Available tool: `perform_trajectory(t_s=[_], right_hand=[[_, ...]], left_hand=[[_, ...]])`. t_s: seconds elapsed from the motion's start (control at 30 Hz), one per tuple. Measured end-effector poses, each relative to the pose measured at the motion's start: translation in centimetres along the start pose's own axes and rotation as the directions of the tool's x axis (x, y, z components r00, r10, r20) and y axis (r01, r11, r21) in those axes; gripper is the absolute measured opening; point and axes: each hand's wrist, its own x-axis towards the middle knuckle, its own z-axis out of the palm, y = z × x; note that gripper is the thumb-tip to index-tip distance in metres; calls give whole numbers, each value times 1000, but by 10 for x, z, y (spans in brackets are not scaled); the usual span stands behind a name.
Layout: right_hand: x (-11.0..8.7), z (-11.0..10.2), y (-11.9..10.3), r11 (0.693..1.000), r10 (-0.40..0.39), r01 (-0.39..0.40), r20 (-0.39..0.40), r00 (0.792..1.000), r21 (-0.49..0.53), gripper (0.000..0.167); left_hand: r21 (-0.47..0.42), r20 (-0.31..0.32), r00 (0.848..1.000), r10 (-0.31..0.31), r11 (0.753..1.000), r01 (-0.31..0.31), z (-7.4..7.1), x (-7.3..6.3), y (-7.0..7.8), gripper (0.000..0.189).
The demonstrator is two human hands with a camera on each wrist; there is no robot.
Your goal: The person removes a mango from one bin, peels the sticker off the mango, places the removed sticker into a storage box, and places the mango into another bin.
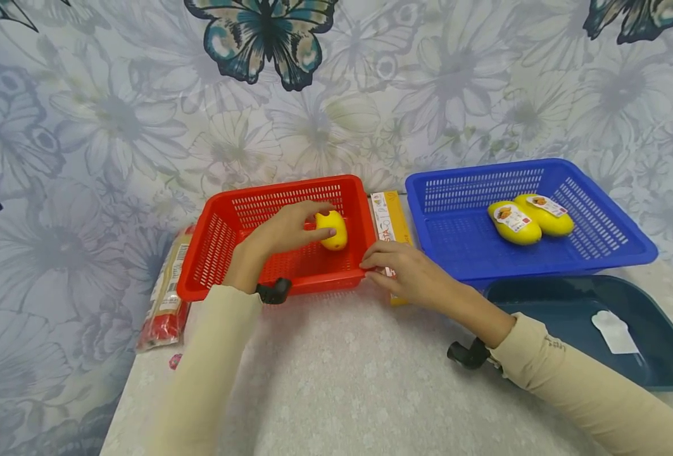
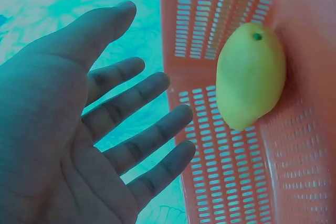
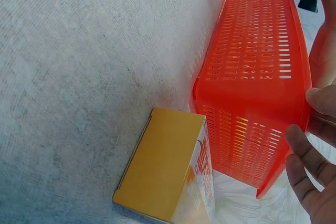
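A yellow mango lies in the red basket, against its right side. My left hand hovers over the basket with fingers spread. In the left wrist view, a gap shows between the left hand and the mango, and the palm holds nothing. At the basket's front right corner, my right hand pinches the rim. The right wrist view shows the thumb and fingers of the right hand at the rim of the red basket.
A yellow and white pasta box stands between the red basket and a blue basket. Two labelled mangoes lie in the blue one. In front is a dark tray with a white paper piece. A clear packet lies left.
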Motion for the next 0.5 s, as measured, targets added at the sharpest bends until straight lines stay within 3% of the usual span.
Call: perform_trajectory(t_s=[0.27, 0.5], right_hand=[[1, 1, 0, 1000, -7, 7, 4, 1000, 8, 19], [2, 2, 2, 999, -25, 25, -22, 999, 32, 18]], left_hand=[[-19, -131, 990, 46, 999, -49, 12, -23, 6, 55], [-51, -208, 978, 26, 998, -37, 19, -46, 11, 53]])
